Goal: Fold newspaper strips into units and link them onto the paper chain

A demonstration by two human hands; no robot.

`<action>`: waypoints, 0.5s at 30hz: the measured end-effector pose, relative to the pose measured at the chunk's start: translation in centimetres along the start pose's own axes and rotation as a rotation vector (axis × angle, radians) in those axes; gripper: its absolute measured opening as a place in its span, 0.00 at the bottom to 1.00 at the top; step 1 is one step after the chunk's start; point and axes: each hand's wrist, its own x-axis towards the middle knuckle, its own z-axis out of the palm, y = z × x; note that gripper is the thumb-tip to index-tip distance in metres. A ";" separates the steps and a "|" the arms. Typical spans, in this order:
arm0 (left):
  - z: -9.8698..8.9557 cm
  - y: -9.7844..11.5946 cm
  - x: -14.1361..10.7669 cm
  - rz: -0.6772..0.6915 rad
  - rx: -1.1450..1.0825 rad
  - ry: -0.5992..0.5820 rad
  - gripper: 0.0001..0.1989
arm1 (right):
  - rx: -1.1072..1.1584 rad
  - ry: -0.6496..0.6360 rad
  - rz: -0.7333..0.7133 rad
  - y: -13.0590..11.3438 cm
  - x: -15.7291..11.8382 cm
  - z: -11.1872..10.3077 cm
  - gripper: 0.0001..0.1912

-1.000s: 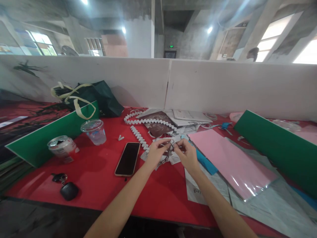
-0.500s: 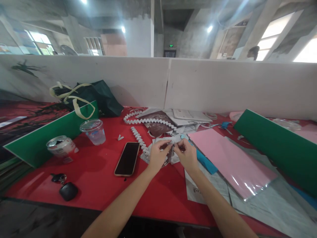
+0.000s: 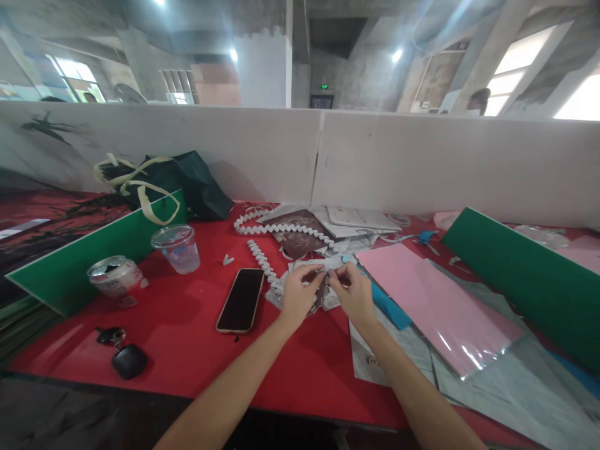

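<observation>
My left hand [image 3: 300, 292] and my right hand [image 3: 350, 291] meet fingertip to fingertip above the red table. Both are closed in a pinch; whatever lies between the fingers is too small and covered to name. Beneath them are loose pieces of printed paper [image 3: 332, 300]. A folded zigzag paper chain [image 3: 262, 261] runs up to the left hand from behind. Another stretch of zigzag chain [image 3: 290, 229] curves across a dark brown sheet [image 3: 300, 240] farther back. A blue strip [image 3: 390, 306] lies right of my right hand.
Left of my hands lie a phone [image 3: 240, 300], a can [image 3: 117, 280], a plastic cup [image 3: 177, 250] and keys with a black case [image 3: 128, 360]. A dark bag [image 3: 197, 187] stands behind. A pink pack [image 3: 435, 300] covers papers at right. Green panels [image 3: 525, 275] flank the table; a white partition [image 3: 398, 162] closes the back.
My hands keep the same place and pinch, with hardly any finger movement. Nothing on the table has visibly moved.
</observation>
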 end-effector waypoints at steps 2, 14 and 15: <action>0.0 -0.1 0.1 -0.018 -0.008 0.014 0.09 | 0.030 -0.033 -0.021 -0.1 0.0 0.0 0.08; -0.2 -0.1 0.1 0.033 0.018 0.042 0.09 | 0.086 -0.057 0.011 -0.1 0.1 -0.1 0.08; -0.2 -0.1 0.1 0.036 0.023 0.044 0.09 | 0.085 -0.055 0.006 -0.2 0.1 -0.1 0.08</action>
